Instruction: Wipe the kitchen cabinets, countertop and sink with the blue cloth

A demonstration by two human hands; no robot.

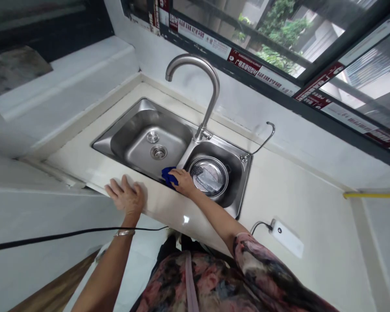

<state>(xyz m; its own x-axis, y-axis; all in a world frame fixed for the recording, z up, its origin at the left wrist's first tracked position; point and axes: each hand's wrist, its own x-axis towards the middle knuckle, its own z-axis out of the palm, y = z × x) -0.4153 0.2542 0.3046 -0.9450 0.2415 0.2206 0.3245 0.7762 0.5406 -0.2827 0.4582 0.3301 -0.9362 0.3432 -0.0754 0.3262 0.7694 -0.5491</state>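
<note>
My right hand [183, 182] is closed on a dark blue cloth [169, 176], pressed to the front rim of the steel double sink [117, 159] near the divider between the basins. Part of the cloth is hidden under my fingers. On the counter's front edge, left of the cloth, my left hand [127, 197] rests with its fingers spread, holding nothing. The larger left basin [139, 149] has a drain strainer [158, 152] and a round metal cap [152, 137]. In the smaller right basin sits a perforated steel basket [226, 173] with a clear packet [209, 178] in it.
A tall curved faucet [214, 82] rises behind the divider, and a thin bent spout [266, 138] stands at the sink's right corner. A white power bank [286, 238] with a black cable lies on the cream counter [315, 203]. Another black cable [68, 234] crosses at left.
</note>
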